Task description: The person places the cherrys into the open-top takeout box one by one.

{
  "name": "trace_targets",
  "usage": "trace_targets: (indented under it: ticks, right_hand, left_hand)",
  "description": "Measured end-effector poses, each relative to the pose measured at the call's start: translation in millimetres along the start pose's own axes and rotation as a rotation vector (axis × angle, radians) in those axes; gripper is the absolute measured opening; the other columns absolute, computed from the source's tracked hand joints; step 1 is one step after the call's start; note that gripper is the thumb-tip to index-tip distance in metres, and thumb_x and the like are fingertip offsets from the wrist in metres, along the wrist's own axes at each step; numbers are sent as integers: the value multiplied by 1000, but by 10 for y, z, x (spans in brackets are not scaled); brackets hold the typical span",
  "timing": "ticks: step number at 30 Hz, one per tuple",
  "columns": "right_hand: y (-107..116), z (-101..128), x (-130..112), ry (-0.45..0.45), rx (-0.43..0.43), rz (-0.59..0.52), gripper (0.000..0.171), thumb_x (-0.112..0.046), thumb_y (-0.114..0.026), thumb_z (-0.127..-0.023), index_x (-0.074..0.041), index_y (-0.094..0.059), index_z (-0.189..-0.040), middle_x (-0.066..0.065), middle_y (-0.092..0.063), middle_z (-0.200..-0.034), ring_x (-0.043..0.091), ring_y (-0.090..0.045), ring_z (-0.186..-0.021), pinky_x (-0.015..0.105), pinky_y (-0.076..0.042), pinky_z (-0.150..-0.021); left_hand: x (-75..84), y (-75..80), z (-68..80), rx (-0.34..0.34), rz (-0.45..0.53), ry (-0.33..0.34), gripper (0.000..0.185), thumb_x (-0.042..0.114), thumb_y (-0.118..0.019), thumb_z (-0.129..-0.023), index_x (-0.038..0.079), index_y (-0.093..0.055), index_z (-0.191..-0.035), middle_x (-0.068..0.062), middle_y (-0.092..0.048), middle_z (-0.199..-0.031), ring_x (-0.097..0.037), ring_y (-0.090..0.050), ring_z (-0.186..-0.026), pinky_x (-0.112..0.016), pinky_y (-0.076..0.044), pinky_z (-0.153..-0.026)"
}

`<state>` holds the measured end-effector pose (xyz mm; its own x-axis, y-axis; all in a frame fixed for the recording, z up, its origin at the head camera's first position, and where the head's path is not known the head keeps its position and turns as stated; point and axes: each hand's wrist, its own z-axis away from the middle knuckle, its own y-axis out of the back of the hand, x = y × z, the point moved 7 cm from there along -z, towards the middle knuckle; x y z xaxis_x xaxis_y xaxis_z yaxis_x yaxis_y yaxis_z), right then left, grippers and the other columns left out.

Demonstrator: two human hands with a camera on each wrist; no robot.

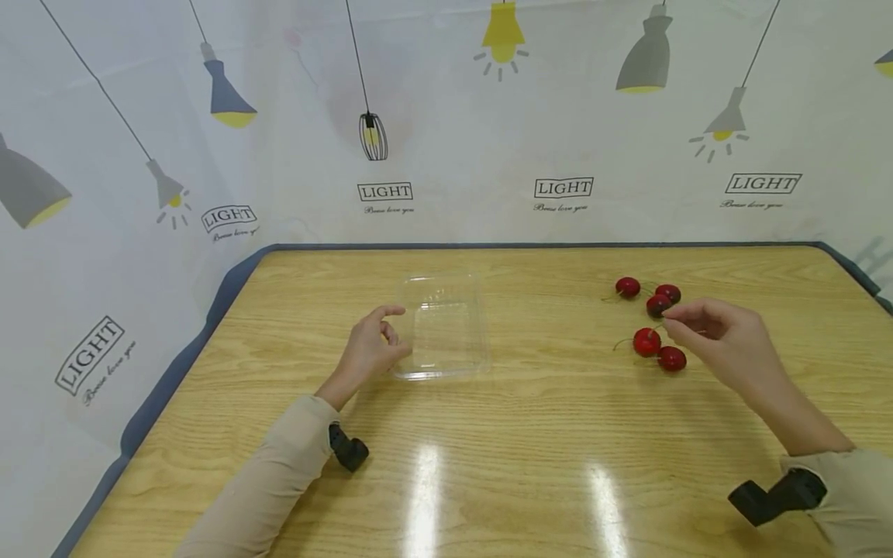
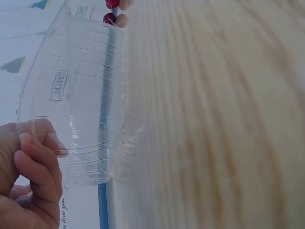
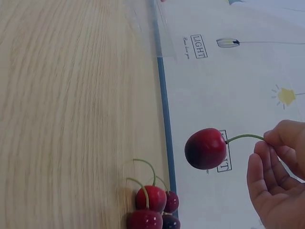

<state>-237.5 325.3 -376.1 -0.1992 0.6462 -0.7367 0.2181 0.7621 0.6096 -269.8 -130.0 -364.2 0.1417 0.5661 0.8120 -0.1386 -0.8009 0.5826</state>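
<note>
A clear plastic container (image 1: 449, 370) sits on the table, and my left hand (image 1: 375, 341) holds it by its left rim. In the left wrist view the fingers (image 2: 40, 176) are curled at the rim, one of them showing through the plastic. My right hand (image 1: 732, 345) pinches a green stem between thumb and fingertips. From that stem a dark red cherry (image 3: 206, 149) hangs in the right wrist view. Beside and beyond it are several other cherries with stems, among them a bright red one (image 3: 151, 198) and a darker one (image 1: 627, 287).
A glossy wood-grain table (image 1: 516, 434) with a blue edge (image 1: 558, 246) spans the view. Behind it hangs a white cloth (image 1: 446, 93) printed with lamps. A black wrist camera (image 1: 349, 448) is strapped at the left sleeve, another (image 1: 774, 496) at the right.
</note>
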Motion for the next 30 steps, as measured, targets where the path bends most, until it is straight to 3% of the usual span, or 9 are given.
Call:
trace_targets:
  ticks: [8,14,21,30]
  right_hand:
    - [-55,88,-870,6,-75,-128,20,-19,-62,-82,-5,-63,-95,-5,-62,-87,4,-56,-72,14,-44,-58]
    - [-85,86,-1215,28,-105,-125,22,-23,-60,-83,-3,-61,-95,-1,-63,-85,5,-56,-71,16,-46,-59]
    - [-184,23,-1264,-3,-145,-196,21,-20,-60,-83,-3,-60,-96,-10,-61,-83,5,-56,-71,16,-46,-61]
    - [-242,-33,-1359,3,-170,-213,23,-21,-60,-84,-2,-58,-96,-11,-60,-80,7,-56,-69,17,-47,-61]
  left_hand:
    - [6,2,6,-1,1,0,54,1,-61,-73,1,-43,-125,-5,-47,-64,-12,-38,-42,-23,-34,-40]
    - [-2,-2,1,-1,0,5,54,1,-61,-73,1,-44,-125,-5,-47,-64,-11,-38,-41,-23,-34,-40]
    - [-10,-2,1,-1,1,9,54,1,-60,-73,0,-44,-125,-5,-47,-64,-11,-38,-41,-23,-33,-40]
    - [-16,-2,-14,3,-23,10,54,2,-61,-73,1,-44,-124,-5,-47,-64,-12,-37,-44,-24,-33,-42]
